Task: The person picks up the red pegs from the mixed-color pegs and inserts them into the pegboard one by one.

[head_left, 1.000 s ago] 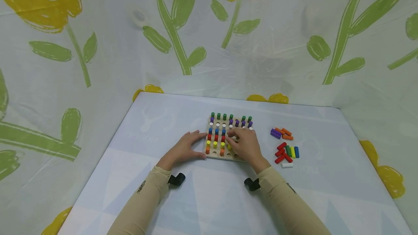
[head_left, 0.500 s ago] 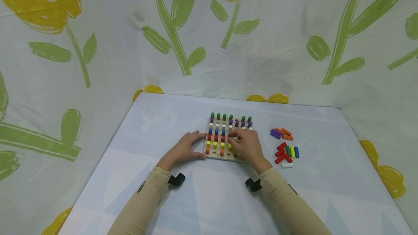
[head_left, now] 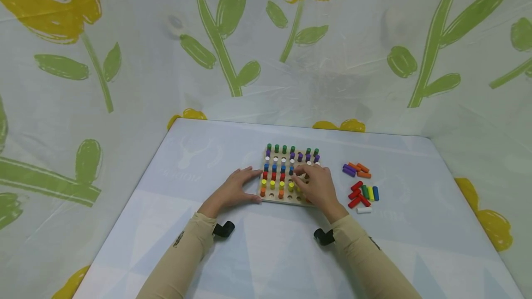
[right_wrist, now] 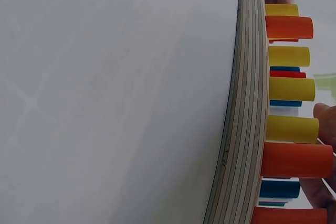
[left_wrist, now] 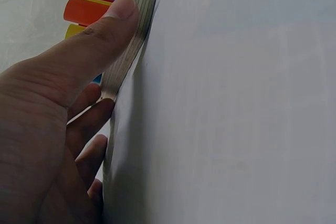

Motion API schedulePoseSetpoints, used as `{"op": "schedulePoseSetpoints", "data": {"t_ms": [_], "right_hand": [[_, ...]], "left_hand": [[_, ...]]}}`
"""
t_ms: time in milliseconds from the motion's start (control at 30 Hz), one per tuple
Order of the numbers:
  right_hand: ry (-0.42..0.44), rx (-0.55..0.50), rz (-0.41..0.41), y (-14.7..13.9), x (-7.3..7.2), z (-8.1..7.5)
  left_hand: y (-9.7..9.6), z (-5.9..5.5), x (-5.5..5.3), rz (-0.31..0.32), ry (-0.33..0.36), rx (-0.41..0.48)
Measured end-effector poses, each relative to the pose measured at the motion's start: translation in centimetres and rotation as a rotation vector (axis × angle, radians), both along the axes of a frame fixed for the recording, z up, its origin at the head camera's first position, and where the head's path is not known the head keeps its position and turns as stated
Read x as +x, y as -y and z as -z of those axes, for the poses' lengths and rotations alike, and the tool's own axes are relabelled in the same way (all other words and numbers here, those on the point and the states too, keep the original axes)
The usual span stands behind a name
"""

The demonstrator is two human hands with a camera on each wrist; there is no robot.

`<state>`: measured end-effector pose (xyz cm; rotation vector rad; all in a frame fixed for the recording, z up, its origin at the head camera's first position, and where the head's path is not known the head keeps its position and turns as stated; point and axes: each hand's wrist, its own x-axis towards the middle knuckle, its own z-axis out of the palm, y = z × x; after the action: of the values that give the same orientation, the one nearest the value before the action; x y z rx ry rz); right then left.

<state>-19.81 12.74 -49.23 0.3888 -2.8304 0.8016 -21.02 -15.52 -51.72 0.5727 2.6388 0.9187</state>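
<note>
A wooden pegboard (head_left: 284, 202) with rows of coloured pegs lies mid-table. My left hand (head_left: 232, 187) is at its left side, thumb near the front corner and fingers along the edge. Close up in the left wrist view, the thumb (left_wrist: 113, 22) presses the layered wooden edge beside an orange peg (left_wrist: 86, 10). Over the right half of the board is my right hand (head_left: 317, 186), thumb and index tips apart just right of an upright blue peg (head_left: 291, 170). In the right wrist view its fingers (right_wrist: 326, 121) show partly behind yellow pegs (right_wrist: 292, 128). The palm hides some right-hand holes.
Right of the board lie loose pegs: orange pegs (head_left: 364, 175), purple pegs (head_left: 349, 170), several red pegs (head_left: 354, 194), a green peg (head_left: 365, 192), a yellow peg (head_left: 371, 193), a blue peg (head_left: 376, 193) and a white peg (head_left: 364, 210). A flowered curtain (head_left: 353, 77) stands behind the table.
My right hand has drawn back slightly to the right, and the blue peg by its fingertips now shows standing in the board. The left hand stays at the board's left side.
</note>
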Motion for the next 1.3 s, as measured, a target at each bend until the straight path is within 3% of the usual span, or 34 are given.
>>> {"op": "schedulePoseSetpoints", "data": {"t_ms": [533,767,1300], "right_hand": [[0.02,-0.03,0.035,-1.1,0.0,0.4],[0.029,-0.024,0.049,-1.5,0.2,0.3],[0.011,-0.061,0.071,-2.8,0.5,0.4]], "left_hand": [[0.0,-0.2,0.1,-0.02,0.019,0.001],[0.0,-0.2,0.0,0.005,-0.001,-0.005],[-0.1,0.1,-0.1,0.0,0.006,-0.008]]}}
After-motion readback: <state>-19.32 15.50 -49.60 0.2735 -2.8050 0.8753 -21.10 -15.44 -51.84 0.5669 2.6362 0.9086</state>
